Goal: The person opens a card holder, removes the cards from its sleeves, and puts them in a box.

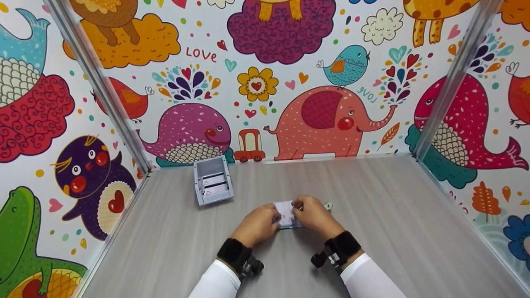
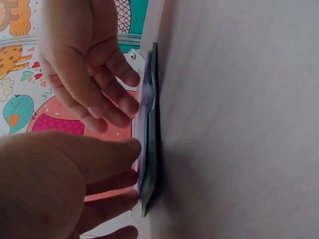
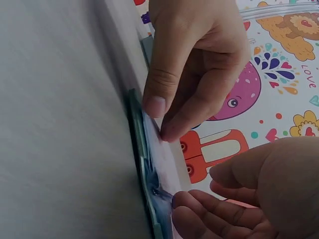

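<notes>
A small flat wallet (image 1: pixel 290 227) lies on the table in the head view, with a teal cover and a pale, pink-printed upper face. A small tab (image 1: pixel 328 205) shows beyond its right side. My left hand (image 1: pixel 257 225) rests its thumb and fingertips on the wallet's left edge. With curled fingers, my right hand (image 1: pixel 313 212) pinches at the upper right part. In the right wrist view, a clear, bluish layer bulges up by the right hand's fingertips (image 3: pixel 182 199). The left wrist view has the wallet (image 2: pixel 149 124) edge-on, fingertips right along its upper face.
A grey open-topped box (image 1: pixel 214 182) stands at the back left, with printed pale pieces and dark bands inside. Cartoon-printed walls (image 1: pixel 256 120) with metal corner posts (image 1: pixel 97 82) enclose the wood-grain table (image 1: pixel 174 231). Both wrists wear black camera straps (image 1: pixel 236 252).
</notes>
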{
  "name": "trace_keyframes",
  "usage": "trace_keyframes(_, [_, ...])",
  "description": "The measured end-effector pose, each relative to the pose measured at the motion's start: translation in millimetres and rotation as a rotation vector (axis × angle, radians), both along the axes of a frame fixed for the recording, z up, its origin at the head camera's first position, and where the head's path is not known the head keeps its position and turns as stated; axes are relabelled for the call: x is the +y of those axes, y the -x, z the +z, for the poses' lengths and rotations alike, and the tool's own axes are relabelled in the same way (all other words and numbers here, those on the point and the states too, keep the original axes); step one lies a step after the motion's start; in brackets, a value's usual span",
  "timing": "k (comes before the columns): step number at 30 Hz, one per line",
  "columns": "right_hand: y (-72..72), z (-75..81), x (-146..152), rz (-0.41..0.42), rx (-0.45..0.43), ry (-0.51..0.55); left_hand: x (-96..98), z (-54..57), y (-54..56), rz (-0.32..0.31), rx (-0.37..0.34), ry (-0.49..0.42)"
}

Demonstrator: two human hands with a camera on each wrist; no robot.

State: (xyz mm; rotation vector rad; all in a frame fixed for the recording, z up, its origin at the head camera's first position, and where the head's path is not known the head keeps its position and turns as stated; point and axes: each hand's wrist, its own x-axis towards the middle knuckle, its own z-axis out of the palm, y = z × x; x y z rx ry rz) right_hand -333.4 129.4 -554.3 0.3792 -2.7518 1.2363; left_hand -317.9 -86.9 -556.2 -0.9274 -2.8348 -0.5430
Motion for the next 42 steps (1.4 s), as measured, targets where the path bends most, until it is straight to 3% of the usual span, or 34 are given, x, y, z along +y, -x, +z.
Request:
trace_keyframes(10, [1.3, -7.1, 1.7, -0.102, -0.045, 0.001, 0.7, 0.4, -0.4, 0.000, -0.013, -0.001])
trace_keyframes(15, [2.4, -6.3, 2.4, -0.099, -0.082, 0.052, 0.7, 0.9, -0.5, -0.020, -0.030, 0.014])
trace_keyframes(28, [2.9, -7.6, 2.3, -0.108, -0.283, 0.250, -0.1, -1.6, -0.7, -0.022, -0.056, 0.010])
trace_keyframes(42, [2.8, -11.0, 0.8, -0.123, -0.276, 0.260, 0.8, 1.5, -3.4, -0.022, -0.040, 0.002])
